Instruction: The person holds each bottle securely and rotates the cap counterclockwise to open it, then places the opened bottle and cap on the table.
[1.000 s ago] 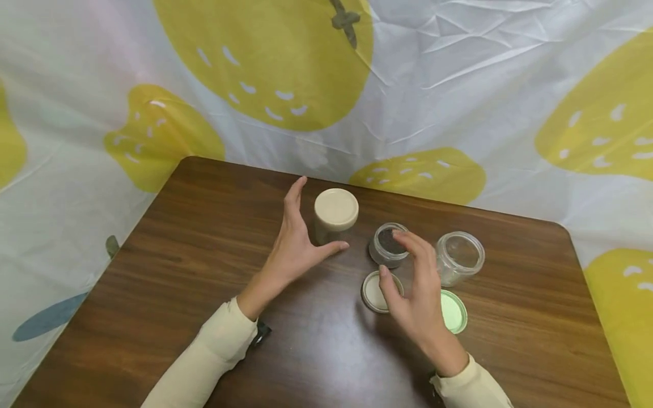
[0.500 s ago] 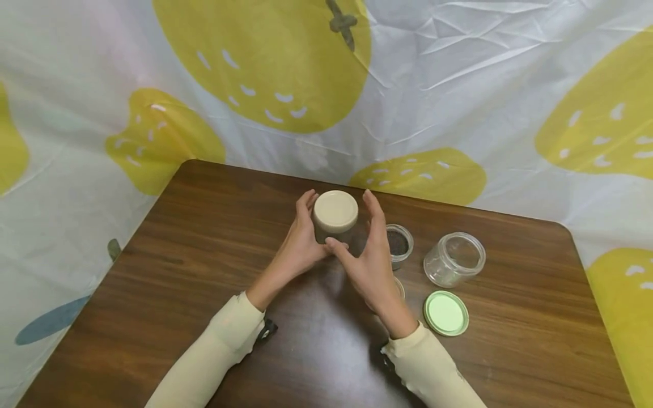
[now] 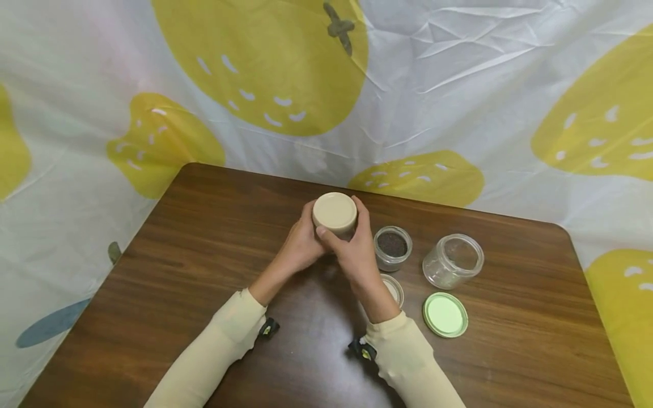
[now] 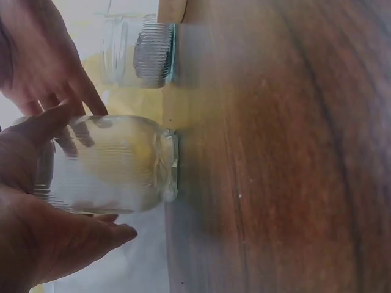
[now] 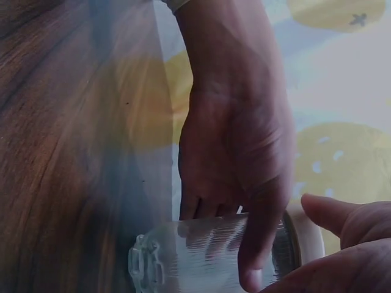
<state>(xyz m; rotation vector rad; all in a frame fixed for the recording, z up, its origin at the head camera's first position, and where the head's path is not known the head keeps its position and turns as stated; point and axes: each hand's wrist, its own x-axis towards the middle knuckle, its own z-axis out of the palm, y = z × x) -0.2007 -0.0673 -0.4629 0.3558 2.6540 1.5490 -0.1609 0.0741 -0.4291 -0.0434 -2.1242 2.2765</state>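
Note:
A clear ribbed glass jar (image 4: 116, 165) stands upright between both hands, its cream lid (image 3: 335, 211) facing up. My left hand (image 3: 301, 243) grips the jar's side, and its thumb lies across the glass in the right wrist view. From the other side my right hand (image 3: 359, 255) holds the jar high up, with the thumb at the lid's near edge. The right wrist view shows ridged glass and the jar's base close to the wooden tabletop (image 5: 67, 152). Part of the jar's body is hidden by the fingers.
Right of the hands stands a small open glass jar (image 3: 390, 264) with dark grains inside. A larger open clear jar (image 3: 440, 267) is further right. A green lid (image 3: 445, 315) lies before it. Another cream lid (image 3: 394, 288) is partly behind the right wrist. A lemon-print cloth (image 3: 398, 113) hangs behind.
The right hand has moved left from above the small jar and taken hold of the lidded jar. The left hand has closed from spread fingers onto the jar's side.

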